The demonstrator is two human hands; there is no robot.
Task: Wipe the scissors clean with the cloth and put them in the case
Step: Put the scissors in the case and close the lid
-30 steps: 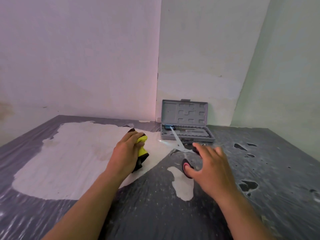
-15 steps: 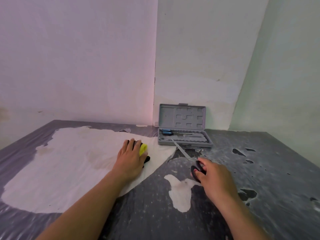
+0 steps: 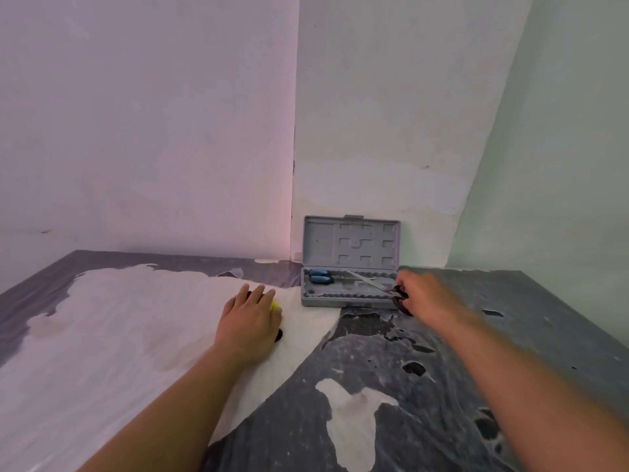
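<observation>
Placing step: my right hand point(image 3: 425, 296) grips scissors point(image 3: 377, 284) over the far case point(image 3: 350, 298); left hand point(image 3: 250, 321) presses cloth point(image 3: 274, 306) flat; next, let go.

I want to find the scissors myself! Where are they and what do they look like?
Look at the corner where the walls meet: an open grey case stands there on the table. At its right end the right hand holds the scissors, blades slanting over the tray. Unlike the blue-handled tools lying in the case, they have dark red-and-black handles and long silver blades.
</observation>
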